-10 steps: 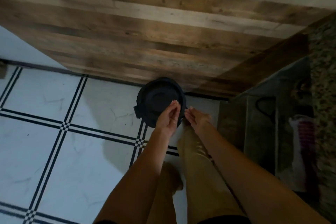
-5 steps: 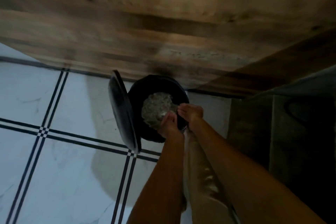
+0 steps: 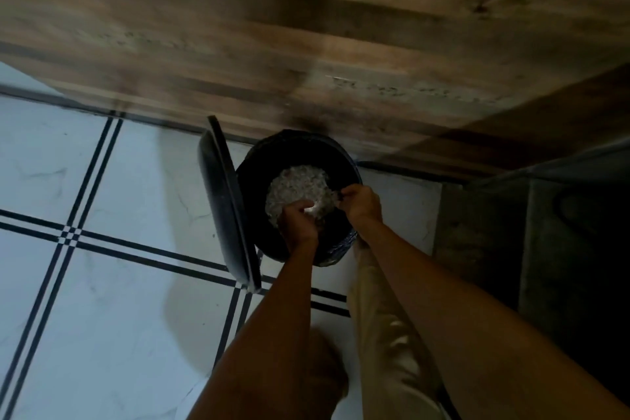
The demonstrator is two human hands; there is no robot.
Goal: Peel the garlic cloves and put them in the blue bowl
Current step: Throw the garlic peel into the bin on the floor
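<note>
The whole view is dim and smeared. The blue bowl and the garlic cloves lie outside it. Both forearms reach down over a round black bin [image 3: 254,187] on the tiled floor [image 3: 102,317]; its lid [image 3: 223,208] stands raised at its left side. Inside lies a heap of pale scraps [image 3: 295,184], too blurred to say whether they are garlic skins. The left hand [image 3: 299,223] hangs over the heap with curled fingers, a bright pale scrap [image 3: 312,210] right at its fingertips. I cannot tell whether they pinch it or it lies on the heap. The right hand [image 3: 363,204] is at the bin's right rim, fingers curled on something dark and unreadable. A beige trouser leg [image 3: 385,334] shows between the arms.
</note>
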